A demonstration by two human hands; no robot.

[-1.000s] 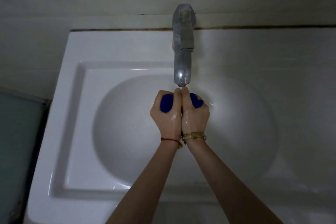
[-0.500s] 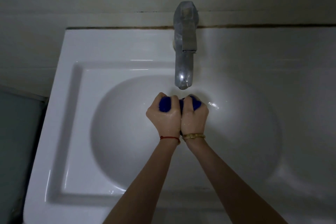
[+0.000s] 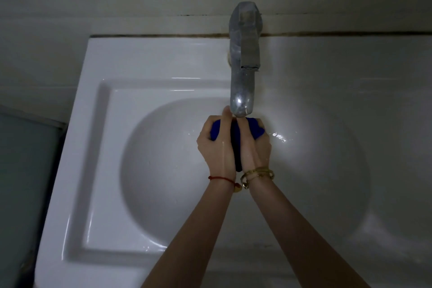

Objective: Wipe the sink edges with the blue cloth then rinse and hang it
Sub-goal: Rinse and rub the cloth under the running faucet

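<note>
Since the rinse needs flow through the fabric, left hand [image 3: 216, 147] and right hand [image 3: 256, 147] both curl tight around the wadded blue cloth [image 3: 236, 132], held over the white ceramic sink [image 3: 98, 147] directly beneath the grey metal tap [image 3: 243, 72] (stream not discernible).

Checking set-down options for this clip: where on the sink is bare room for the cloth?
Bare: the sink ledge left of the faucet, and its left rim. Crowded: under the spout, where the left hand and right hand grip the blue cloth.
</note>
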